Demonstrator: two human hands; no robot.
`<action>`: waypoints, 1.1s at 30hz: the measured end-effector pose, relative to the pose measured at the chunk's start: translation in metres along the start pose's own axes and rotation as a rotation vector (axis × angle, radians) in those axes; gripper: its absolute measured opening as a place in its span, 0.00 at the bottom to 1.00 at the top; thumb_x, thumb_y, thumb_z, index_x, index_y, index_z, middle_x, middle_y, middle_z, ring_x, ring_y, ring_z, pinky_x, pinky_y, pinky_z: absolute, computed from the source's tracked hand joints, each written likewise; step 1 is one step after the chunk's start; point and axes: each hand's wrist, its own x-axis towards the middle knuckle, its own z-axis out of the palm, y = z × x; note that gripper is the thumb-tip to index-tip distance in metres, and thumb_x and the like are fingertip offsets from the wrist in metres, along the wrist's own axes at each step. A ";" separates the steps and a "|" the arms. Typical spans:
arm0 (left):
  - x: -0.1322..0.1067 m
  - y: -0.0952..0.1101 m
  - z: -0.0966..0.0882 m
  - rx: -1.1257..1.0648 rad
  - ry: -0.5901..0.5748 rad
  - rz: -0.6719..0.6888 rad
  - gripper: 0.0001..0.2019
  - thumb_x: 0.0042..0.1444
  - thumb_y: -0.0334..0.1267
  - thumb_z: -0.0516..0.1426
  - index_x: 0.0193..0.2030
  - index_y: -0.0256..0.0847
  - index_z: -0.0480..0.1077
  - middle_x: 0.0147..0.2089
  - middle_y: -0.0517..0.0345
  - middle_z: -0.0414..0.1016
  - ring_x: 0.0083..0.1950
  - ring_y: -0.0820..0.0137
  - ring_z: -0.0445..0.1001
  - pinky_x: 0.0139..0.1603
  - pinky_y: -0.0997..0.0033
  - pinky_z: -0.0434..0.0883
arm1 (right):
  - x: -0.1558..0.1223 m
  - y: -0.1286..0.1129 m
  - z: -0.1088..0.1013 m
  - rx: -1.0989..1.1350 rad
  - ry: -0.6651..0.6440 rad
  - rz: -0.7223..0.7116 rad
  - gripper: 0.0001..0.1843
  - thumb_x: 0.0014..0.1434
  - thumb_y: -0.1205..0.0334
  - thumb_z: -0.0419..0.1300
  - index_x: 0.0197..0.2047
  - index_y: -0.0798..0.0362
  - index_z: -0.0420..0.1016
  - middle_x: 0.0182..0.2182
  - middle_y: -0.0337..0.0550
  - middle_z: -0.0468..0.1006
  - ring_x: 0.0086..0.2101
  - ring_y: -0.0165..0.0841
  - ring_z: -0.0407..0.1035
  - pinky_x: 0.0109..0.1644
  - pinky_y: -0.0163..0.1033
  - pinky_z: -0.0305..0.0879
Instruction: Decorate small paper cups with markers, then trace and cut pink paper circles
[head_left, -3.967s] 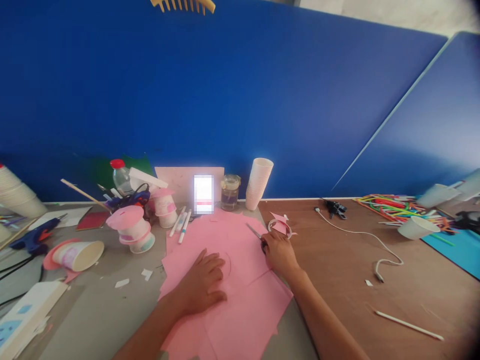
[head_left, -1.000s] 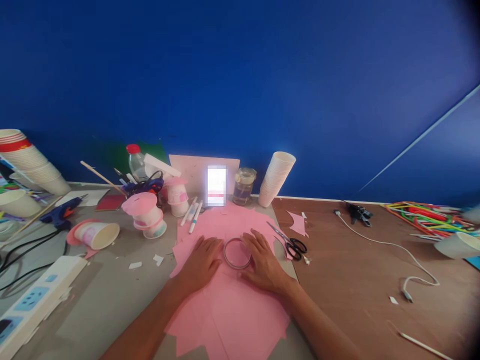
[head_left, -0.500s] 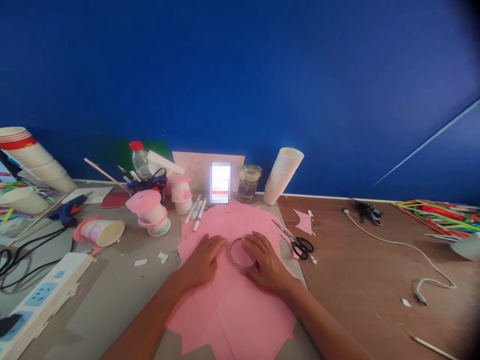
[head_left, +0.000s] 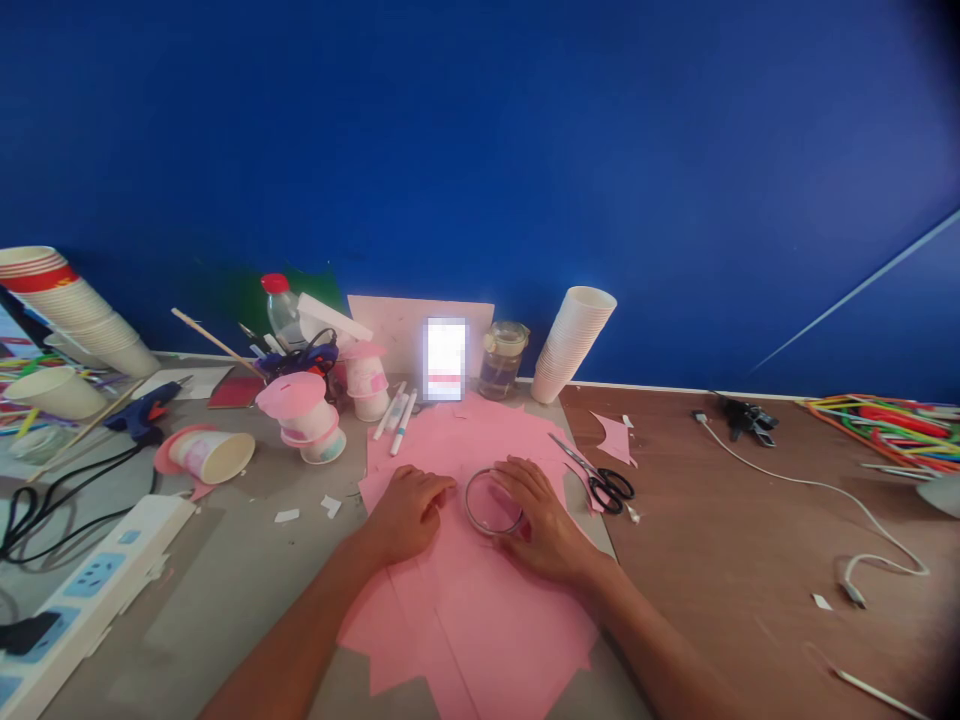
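Note:
My right hand (head_left: 541, 525) curves around the right side of a thin round ring (head_left: 468, 503), fingers at its upper edge and thumb at its lower edge. The ring lies on overlapping pink paper sheets (head_left: 480, 630) with jagged edges; pink shows through its middle. My left hand (head_left: 409, 512) rests on the paper left of the ring, apart from it, fingers bent toward the right and nothing visible in them. Black-handled scissors (head_left: 609, 488) lie on the paper's right edge, beyond my right hand. White markers (head_left: 403, 424) lie past my left hand.
Behind the paper stand a lit phone (head_left: 446, 360), a glass jar (head_left: 502, 360) and a leaning paper-cup stack (head_left: 574, 345). Pink-topped cup models (head_left: 304, 415), a glue gun (head_left: 142, 415) and a power strip (head_left: 97, 590) sit left. A white cable (head_left: 780, 477) runs across the right side.
The whole view has shifted slightly, moving the scene a little right and up. My left fingers look a bit more bent. My right hand stays on the ring.

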 end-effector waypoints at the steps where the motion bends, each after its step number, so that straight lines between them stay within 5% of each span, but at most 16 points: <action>1: 0.000 -0.002 0.001 -0.017 0.008 -0.009 0.24 0.44 0.21 0.47 0.47 0.43 0.70 0.35 0.60 0.77 0.37 0.68 0.71 0.47 0.61 0.65 | 0.000 -0.002 0.000 0.004 -0.008 -0.003 0.38 0.48 0.66 0.62 0.62 0.53 0.58 0.58 0.55 0.65 0.61 0.50 0.53 0.63 0.64 0.48; 12: 0.001 -0.005 -0.002 -0.247 0.019 -0.240 0.22 0.49 0.23 0.44 0.46 0.41 0.69 0.36 0.61 0.78 0.35 0.71 0.74 0.42 0.68 0.70 | 0.000 -0.019 0.004 -0.031 -0.134 0.013 0.37 0.47 0.65 0.62 0.61 0.54 0.59 0.58 0.56 0.65 0.60 0.49 0.55 0.64 0.63 0.44; 22: 0.001 -0.011 0.005 -0.315 -0.003 -0.269 0.22 0.49 0.23 0.45 0.47 0.42 0.69 0.37 0.61 0.78 0.29 0.74 0.72 0.36 0.72 0.70 | 0.001 -0.013 -0.001 -0.016 -0.039 0.022 0.36 0.51 0.61 0.61 0.62 0.54 0.56 0.56 0.57 0.67 0.58 0.48 0.58 0.63 0.62 0.48; 33: 0.001 -0.012 0.005 -0.290 0.008 -0.255 0.22 0.48 0.23 0.45 0.47 0.41 0.70 0.36 0.61 0.78 0.31 0.74 0.72 0.37 0.73 0.70 | 0.003 -0.019 0.000 -0.050 -0.084 0.009 0.30 0.52 0.61 0.60 0.58 0.54 0.61 0.54 0.58 0.68 0.56 0.48 0.61 0.62 0.63 0.48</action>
